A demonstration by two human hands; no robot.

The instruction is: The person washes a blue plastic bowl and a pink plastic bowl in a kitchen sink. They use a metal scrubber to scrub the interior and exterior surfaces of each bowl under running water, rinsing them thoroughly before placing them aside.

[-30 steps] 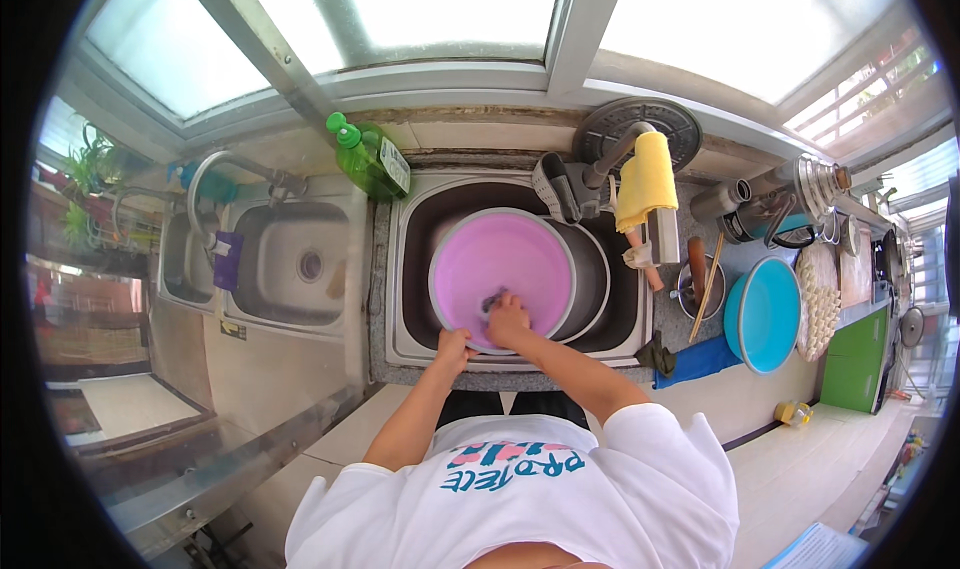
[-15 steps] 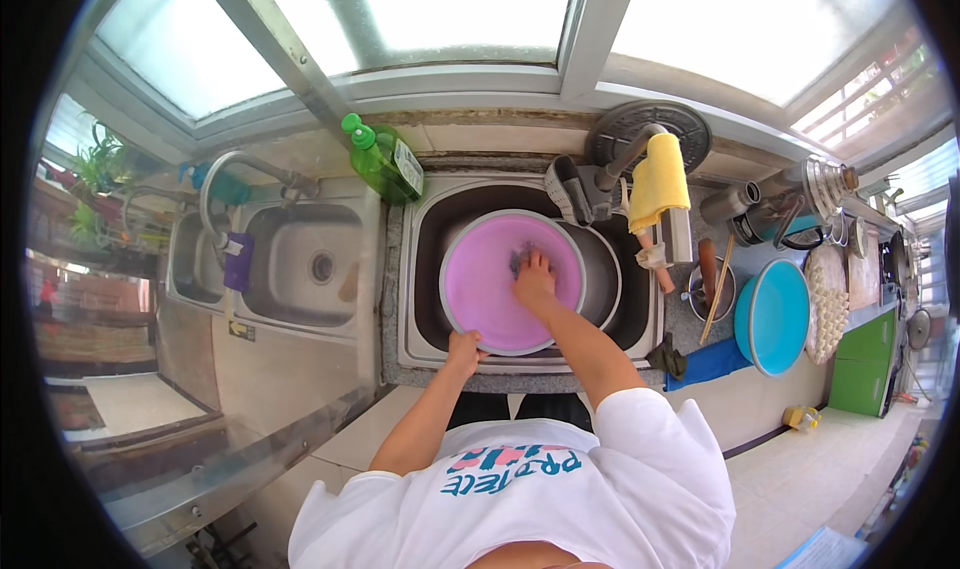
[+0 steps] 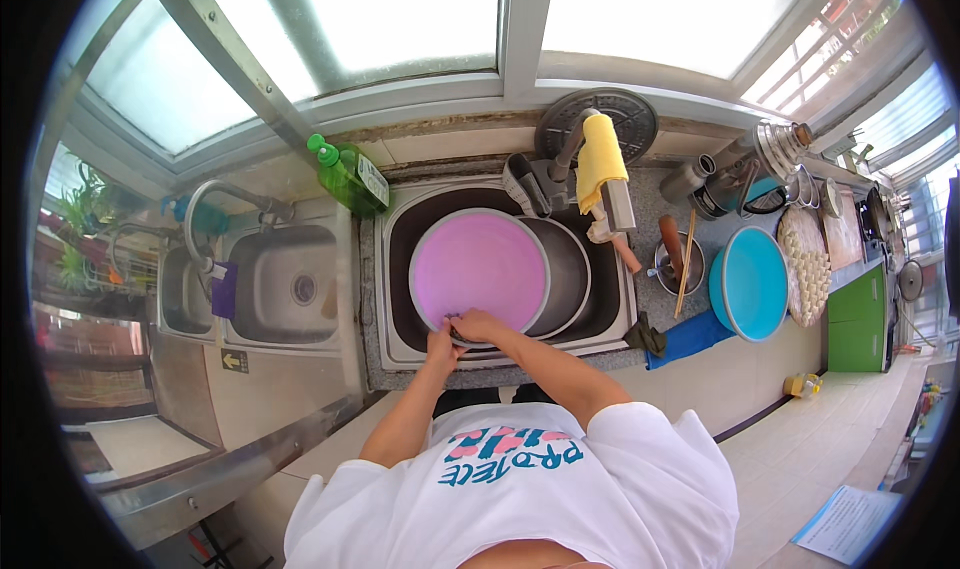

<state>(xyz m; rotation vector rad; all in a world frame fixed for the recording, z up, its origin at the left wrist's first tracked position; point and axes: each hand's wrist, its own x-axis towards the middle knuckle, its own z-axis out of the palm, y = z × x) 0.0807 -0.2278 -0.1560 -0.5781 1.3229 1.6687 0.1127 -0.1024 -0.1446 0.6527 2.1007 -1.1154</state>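
A round pink basin [image 3: 480, 259] with a grey rim sits tilted in the sink, over a metal bowl [image 3: 565, 279] that shows at its right. My left hand [image 3: 443, 346] is closed on the basin's near-left rim. Close beside it, my right hand [image 3: 476, 326] bends over the same rim, fingers closed on a dark scouring pad [image 3: 452, 319], which is mostly hidden under them. The pad's exact material is too small to tell.
The dark sink [image 3: 610, 309] surrounds the basin. Behind it are a green soap bottle [image 3: 350, 177] and a faucet draped with a yellow cloth [image 3: 600, 159]. Rightward stand a small pot [image 3: 668, 269] with chopsticks, a blue basin [image 3: 752, 284] and a tray of dumplings [image 3: 803, 269].
My right hand has moved from inside the basin to its near rim, beside my left hand, carrying the scouring pad. My left hand keeps hold of the rim. The whole view has shifted.
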